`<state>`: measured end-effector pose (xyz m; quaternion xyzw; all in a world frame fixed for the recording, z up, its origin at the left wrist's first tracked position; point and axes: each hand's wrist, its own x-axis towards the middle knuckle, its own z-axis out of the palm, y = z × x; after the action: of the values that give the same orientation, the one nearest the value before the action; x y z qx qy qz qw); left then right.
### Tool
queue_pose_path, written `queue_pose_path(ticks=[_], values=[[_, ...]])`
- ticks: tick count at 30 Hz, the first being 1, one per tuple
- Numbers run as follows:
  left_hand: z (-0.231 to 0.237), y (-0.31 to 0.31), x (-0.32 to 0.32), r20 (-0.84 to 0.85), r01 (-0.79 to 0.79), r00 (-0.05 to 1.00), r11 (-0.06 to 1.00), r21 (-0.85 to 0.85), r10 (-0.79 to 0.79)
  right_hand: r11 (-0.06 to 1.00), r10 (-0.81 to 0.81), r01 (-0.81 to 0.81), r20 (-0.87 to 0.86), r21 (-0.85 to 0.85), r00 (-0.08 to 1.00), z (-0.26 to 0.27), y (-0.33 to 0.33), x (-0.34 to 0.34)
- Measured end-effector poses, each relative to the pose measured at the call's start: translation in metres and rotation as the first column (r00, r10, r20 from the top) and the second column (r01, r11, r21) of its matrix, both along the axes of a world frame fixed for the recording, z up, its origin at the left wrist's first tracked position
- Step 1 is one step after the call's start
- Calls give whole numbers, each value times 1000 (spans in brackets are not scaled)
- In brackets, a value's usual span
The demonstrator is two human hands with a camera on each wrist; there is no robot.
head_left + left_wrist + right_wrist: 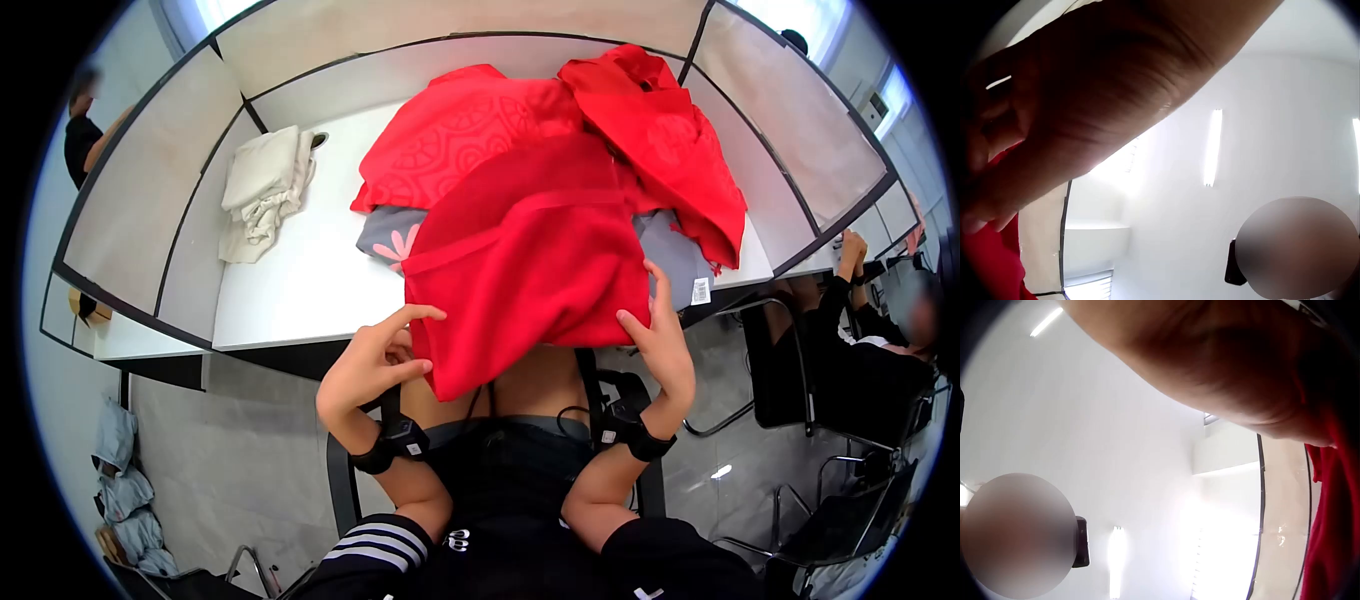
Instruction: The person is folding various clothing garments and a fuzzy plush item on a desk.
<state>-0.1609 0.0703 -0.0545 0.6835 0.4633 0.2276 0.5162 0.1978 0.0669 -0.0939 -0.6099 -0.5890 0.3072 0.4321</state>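
Observation:
A dark red garment (pixel 530 270) with a seam across it hangs over the near edge of the desk, above the person's lap. My left hand (pixel 368 365) pinches its left side, with thumb and index finger at the cloth's edge. On the opposite side my right hand (pixel 664 340) grips the edge, thumb on top and fingers partly hidden behind. In both wrist views the red cloth (pixel 997 259) shows beside the hand. Behind the garment lie a brighter red piece of clothing (pixel 470 125) with a printed pattern and another red one (pixel 680 150).
Grey cloth (pixel 680 255) with a white tag lies under the red pile. Folded beige clothing (pixel 262 185) rests at the desk's left. Partition panels (pixel 470 50) enclose the white desk (pixel 290 300). A seated person (pixel 860 340) and black chairs are at right.

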Motion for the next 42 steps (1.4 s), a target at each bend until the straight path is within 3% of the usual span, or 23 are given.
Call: queue_pose_path(ticks=[2,4,5,8,11,13,15,17,20,21,23,24,26,31,34,37,39,42], values=[[-6,0,-2,77,-65,995,997,35,62,999,31,-30,-56,19,998,9,-5,2],[-8,0,-2,184,-180,972,967,180,147,1000,-16,13,-273,-14,962,18,-10,1],[-9,1,-8,199,-244,958,952,184,207,1000,-19,15,-275,-17,961,21,-11,2],[-9,7,-10,461,-404,851,875,267,252,990,70,-36,-258,134,964,36,-12,4],[-4,5,-1,529,-490,787,843,222,318,986,161,-132,-362,105,918,35,-10,12],[0,5,3,545,-465,785,862,204,294,991,128,-98,-453,89,882,36,-10,5],[-5,11,7,456,-426,847,860,279,272,993,69,0,-591,117,804,37,-9,-2],[-15,16,5,337,-439,874,865,242,349,997,70,-41,-615,61,785,33,-9,3],[-23,18,-5,182,-456,889,848,269,421,998,-59,47,-454,-38,889,20,-4,3],[-22,16,-9,156,-457,889,856,241,430,998,-58,50,-456,-30,888,18,-3,5],[-17,9,-10,187,-456,887,864,213,423,974,-214,179,-301,-140,929,17,-8,9],[-9,4,-6,96,-410,912,888,207,398,972,-222,186,-302,-143,927,14,-8,12],[-8,-2,-3,-41,-328,939,924,197,342,977,-151,95,-303,-193,941,10,-6,18],[-5,-6,2,-85,-262,953,930,257,291,989,-87,37,-348,-147,934,18,-14,14],[4,-9,5,-151,-165,970,974,154,188,991,-115,74,-405,-115,907,21,-15,11],[3,-7,10,-149,-138,976,978,156,161,992,-64,1,-479,-130,875,25,-17,11],[6,-6,15,-171,-118,974,976,185,150,966,60,-165,-454,-197,889,22,-14,15],[-4,1,15,-265,-69,958,985,155,109,946,125,-203,-293,-254,948,4,-10,20]])
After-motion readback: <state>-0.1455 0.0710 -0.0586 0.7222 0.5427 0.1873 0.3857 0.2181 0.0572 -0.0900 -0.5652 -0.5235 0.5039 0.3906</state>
